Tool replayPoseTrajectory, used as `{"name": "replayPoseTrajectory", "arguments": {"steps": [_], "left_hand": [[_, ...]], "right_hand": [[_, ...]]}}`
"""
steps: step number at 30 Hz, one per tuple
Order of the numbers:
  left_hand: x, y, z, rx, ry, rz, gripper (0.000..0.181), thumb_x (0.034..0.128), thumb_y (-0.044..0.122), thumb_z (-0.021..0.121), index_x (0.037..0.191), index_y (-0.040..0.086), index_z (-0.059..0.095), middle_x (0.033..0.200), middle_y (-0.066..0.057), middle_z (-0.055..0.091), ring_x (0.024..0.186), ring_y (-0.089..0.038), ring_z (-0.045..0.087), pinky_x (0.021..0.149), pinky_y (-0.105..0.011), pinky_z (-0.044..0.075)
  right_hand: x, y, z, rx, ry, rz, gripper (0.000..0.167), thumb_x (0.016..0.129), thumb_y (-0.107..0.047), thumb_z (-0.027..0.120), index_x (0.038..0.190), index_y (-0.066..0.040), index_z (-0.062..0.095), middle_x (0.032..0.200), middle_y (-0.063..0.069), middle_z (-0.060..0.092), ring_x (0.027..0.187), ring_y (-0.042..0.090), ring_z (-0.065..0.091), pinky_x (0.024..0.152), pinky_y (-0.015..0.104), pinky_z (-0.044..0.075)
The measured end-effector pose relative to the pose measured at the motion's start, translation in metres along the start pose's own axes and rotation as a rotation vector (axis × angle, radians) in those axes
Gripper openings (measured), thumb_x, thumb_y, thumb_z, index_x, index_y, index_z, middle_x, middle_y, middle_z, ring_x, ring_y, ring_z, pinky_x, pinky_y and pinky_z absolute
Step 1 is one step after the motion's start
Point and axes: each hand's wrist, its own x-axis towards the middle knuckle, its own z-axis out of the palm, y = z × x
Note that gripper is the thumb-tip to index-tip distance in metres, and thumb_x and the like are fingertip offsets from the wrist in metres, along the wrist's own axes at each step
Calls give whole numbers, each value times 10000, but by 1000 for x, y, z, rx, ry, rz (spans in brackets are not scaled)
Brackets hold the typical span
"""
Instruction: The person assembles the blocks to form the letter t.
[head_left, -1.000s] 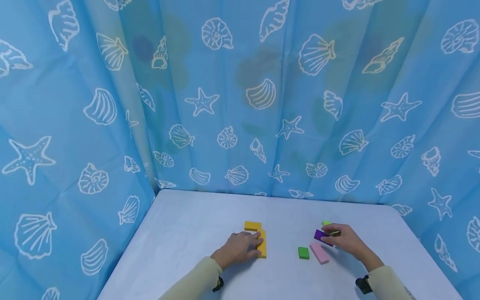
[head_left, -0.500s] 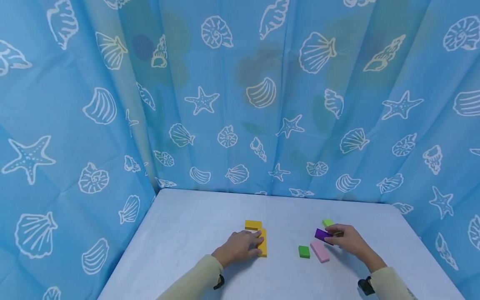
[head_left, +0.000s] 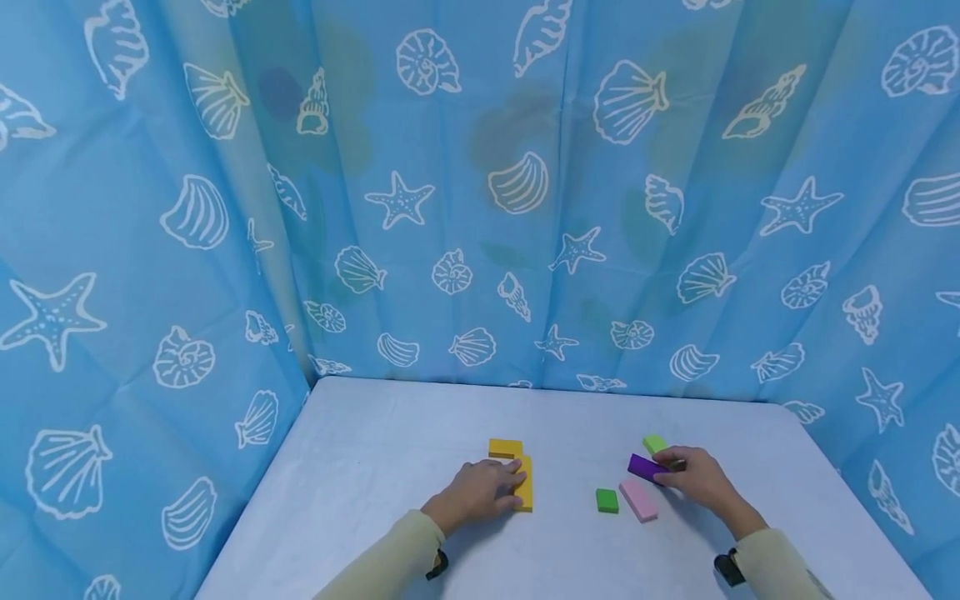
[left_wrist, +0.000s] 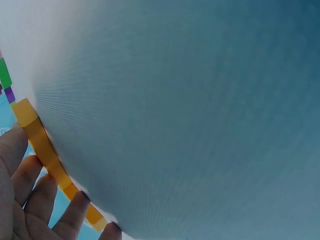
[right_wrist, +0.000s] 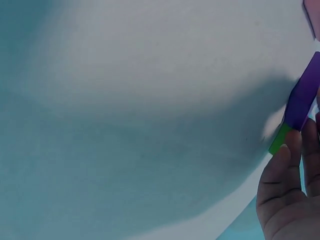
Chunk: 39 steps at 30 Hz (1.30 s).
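My left hand (head_left: 474,495) rests at a long yellow block (head_left: 523,485), its fingers touching the block's top and side. A second yellow block (head_left: 505,448) lies crosswise at its far end. In the left wrist view, spread fingers lie along the yellow blocks (left_wrist: 45,150). My right hand (head_left: 697,479) pinches one end of a purple block (head_left: 645,468) between thumb and fingers. That block is tilted, and the hand covers its right end. Just behind it lies a light green block (head_left: 654,444), partly hidden. In the right wrist view, the thumb is beside the purple block (right_wrist: 304,95).
A pink block (head_left: 638,501) lies in front of the purple one, with a small green block (head_left: 607,501) to its left. The white table (head_left: 405,425) ends at a blue curtain (head_left: 450,208) with white shell prints, hanging behind and at both sides.
The right hand has drawn slightly to the right along the purple block, and more of the light green block shows. The left hand stays in place. The camera view shifts a little.
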Motion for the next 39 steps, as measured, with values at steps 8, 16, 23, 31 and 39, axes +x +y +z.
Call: {"name": "replayPoseTrajectory", "arguments": {"steps": [8, 16, 23, 31, 39], "left_hand": [[0, 0, 0, -2, -1, -1, 528, 935, 495, 623, 1418, 306, 528, 1519, 136, 453, 1364, -206, 490, 1049, -553, 449], [0, 1, -1, -2, -8, -8, 526, 939, 500, 615, 1419, 305, 527, 1519, 136, 453, 1368, -204, 487, 1055, -556, 445], [1, 0, 1, -5, -3, -13, 523, 937, 499, 618, 1416, 311, 527, 1519, 142, 452, 1368, -201, 486, 1060, -560, 439], [2, 0, 1, -17, -18, -24, 518, 936, 505, 615, 1412, 320, 530, 1524, 147, 442, 1376, -204, 478, 1059, -578, 432], [2, 0, -1, -16, -23, -14, 517, 940, 507, 608, 1413, 316, 528, 1527, 146, 437, 1380, -205, 475, 1065, -578, 426]], "right_hand": [[4, -3, 4, -42, 6, -17, 324, 873, -140, 744, 1171, -21, 695, 1149, 214, 669, 1075, 391, 600, 896, 522, 546], [4, -8, 4, -56, -9, -28, 366, 883, -161, 738, 1212, -11, 677, 1195, 244, 652, 1130, 432, 574, 929, 552, 524], [6, -6, 9, -40, -31, -17, 396, 890, -194, 734, 1235, -12, 665, 1238, 260, 626, 1176, 460, 536, 945, 569, 512], [7, -14, 14, -49, -21, -19, 368, 900, -147, 717, 1231, 2, 660, 1236, 265, 623, 1180, 466, 532, 964, 584, 494], [9, -24, 20, -54, -13, -27, 324, 898, -102, 707, 1203, 0, 674, 1159, 210, 662, 1098, 388, 589, 944, 557, 515]]}}
